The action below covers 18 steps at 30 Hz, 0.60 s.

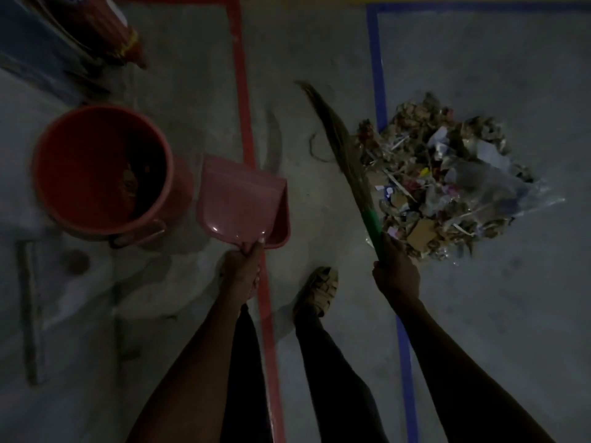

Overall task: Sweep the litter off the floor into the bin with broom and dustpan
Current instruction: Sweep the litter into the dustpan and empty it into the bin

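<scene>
The left hand [244, 266] curls round the handle of the pink dustpan [240, 199], which is tilted just beside the red bin [64, 193]. The right hand [395, 276] grips the broom [345, 155] by its green handle, bristles touching the litter [447, 187] pile's left edge on the floor [511, 314]; both arms are extended forward and down.

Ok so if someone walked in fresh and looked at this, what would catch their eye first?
Probably the big litter pile on the grey floor at right, lying across the blue tape line. Next, the red bin at left, with the pink dustpan beside it, gripped by the left hand. The right hand holds the green-handled broom, its bristles along the pile's left edge.
</scene>
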Each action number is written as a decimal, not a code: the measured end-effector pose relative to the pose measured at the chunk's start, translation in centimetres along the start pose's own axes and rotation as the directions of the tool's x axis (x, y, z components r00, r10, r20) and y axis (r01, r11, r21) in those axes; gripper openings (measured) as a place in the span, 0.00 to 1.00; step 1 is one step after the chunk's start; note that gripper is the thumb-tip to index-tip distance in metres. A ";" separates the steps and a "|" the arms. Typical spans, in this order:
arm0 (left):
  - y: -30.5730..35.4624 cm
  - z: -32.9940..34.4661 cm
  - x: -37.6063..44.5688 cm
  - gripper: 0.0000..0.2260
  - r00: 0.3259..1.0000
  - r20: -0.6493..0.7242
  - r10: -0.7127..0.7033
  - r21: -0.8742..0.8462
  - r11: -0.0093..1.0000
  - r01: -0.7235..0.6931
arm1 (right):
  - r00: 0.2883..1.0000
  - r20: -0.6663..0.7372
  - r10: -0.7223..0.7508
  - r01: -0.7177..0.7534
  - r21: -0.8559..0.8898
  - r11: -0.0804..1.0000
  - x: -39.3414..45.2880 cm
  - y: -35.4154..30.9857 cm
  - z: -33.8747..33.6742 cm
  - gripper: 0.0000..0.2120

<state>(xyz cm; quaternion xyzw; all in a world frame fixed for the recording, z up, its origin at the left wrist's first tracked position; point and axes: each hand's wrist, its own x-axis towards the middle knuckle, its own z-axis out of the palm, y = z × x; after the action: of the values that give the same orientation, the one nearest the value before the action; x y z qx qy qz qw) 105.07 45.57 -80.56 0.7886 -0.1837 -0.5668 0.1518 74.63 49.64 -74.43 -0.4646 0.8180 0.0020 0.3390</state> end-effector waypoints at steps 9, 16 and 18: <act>-0.6 7.0 9.0 0.26 0.978 -0.051 0.202 0.280 0.943 -0.180 | 1.000 0.007 0.023 -0.024 0.201 0.979 7.4 5.3 7.9 0.34; -3.8 8.4 14.1 0.32 0.986 -0.124 0.110 0.231 0.970 -0.079 | 0.964 0.259 -0.068 0.002 0.245 0.970 10.2 7.5 15.4 0.34; -4.9 8.4 15.0 0.33 0.987 -0.142 0.072 0.224 0.974 -0.039 | 0.935 0.355 0.006 -0.080 0.195 0.977 11.0 8.4 17.0 0.32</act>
<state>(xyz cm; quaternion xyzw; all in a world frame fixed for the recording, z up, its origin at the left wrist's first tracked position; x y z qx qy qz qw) 102.01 42.74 -97.90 0.8353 -0.2558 -0.4778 0.0924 73.95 51.50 -96.24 -0.4009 0.7497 0.0077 0.5264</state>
